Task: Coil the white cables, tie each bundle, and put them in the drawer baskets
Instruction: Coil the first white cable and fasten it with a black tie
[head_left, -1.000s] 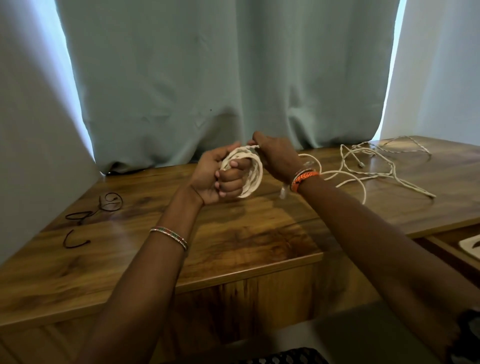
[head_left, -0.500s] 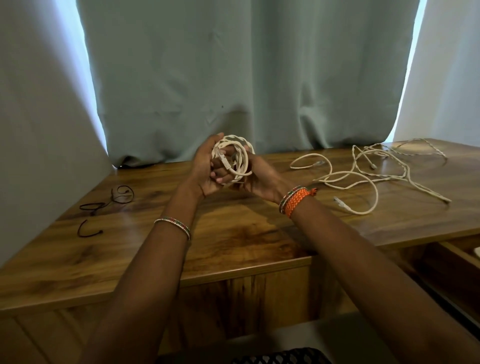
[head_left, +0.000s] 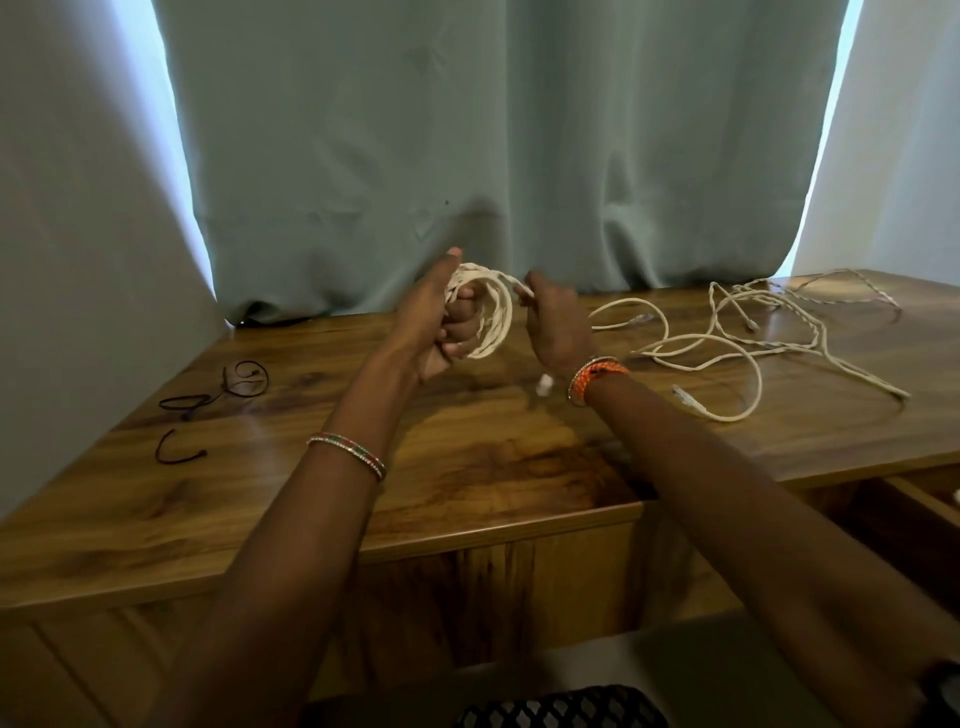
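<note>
A coil of white braided cable (head_left: 491, 312) hangs above the middle of the wooden desk (head_left: 493, 467). My left hand (head_left: 436, 322) grips the coil, its fingers curled through the loops. Just to the right, my right hand (head_left: 556, 322) pinches the cable's free end near the top of the coil. A small white plug (head_left: 544, 385) dangles blurred below my right wrist. Loose white cables (head_left: 737, 338) lie tangled on the desk to the right.
Thin dark ties (head_left: 223, 395) lie on the desk's left part. A green curtain (head_left: 493, 156) hangs right behind the desk. An open drawer (head_left: 914, 514) shows at the right edge, below the desktop. A black mesh object (head_left: 561, 709) sits at the bottom.
My right hand has left the coil's underside and now pinches the cable end to the right of the coil. The coil has turned in my left hand.
</note>
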